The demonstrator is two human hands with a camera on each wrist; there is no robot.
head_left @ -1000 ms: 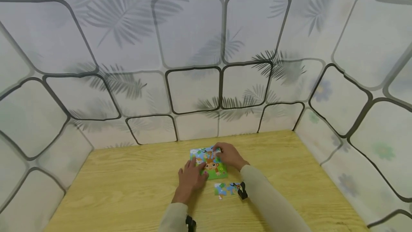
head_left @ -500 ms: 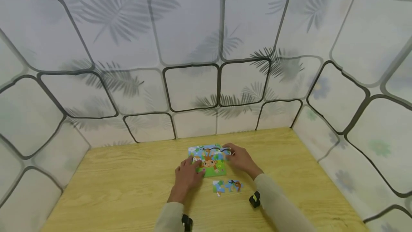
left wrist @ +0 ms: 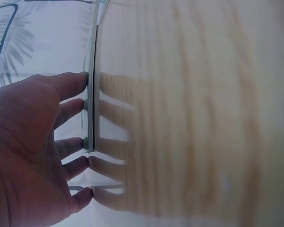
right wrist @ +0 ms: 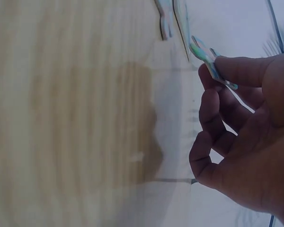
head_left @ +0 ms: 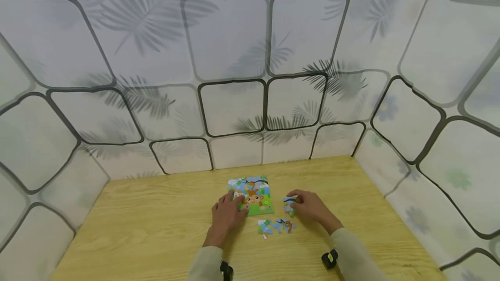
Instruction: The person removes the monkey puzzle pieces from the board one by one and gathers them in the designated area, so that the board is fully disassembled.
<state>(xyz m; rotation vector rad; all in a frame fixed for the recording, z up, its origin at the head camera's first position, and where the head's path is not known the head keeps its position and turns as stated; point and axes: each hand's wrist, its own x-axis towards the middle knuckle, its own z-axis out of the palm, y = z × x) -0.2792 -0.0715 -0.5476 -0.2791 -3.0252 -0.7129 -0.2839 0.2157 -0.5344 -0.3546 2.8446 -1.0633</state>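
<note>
A jigsaw board (head_left: pixel 257 208) with a monkey picture lies on the wooden table. My left hand (head_left: pixel 225 216) rests with spread fingers on its lower left part. In the left wrist view the fingertips of that hand (left wrist: pixel 26 142) touch the edge-on board (left wrist: pixel 91 94) and the table. To the right of the board, my right hand (head_left: pixel 310 206) pinches a puzzle piece (head_left: pixel 288 205) showing a dark branch on blue. The right wrist view shows this piece (right wrist: pixel 208 56) tilted between thumb and index finger, above the table, the other fingers curled.
Loose joined puzzle pieces (head_left: pixel 265 227) and another group with a small monkey (head_left: pixel 286 226) lie in front of the board. The wooden table (head_left: pixel 156 224) meets patterned wall covering (head_left: pixel 238 107) at the back and sides. Black wrist cameras sit on both sleeves.
My right hand has moved from the board's upper right corner out to the right and nearer, carrying the puzzle piece off the board. The left hand has stayed on the board.
</note>
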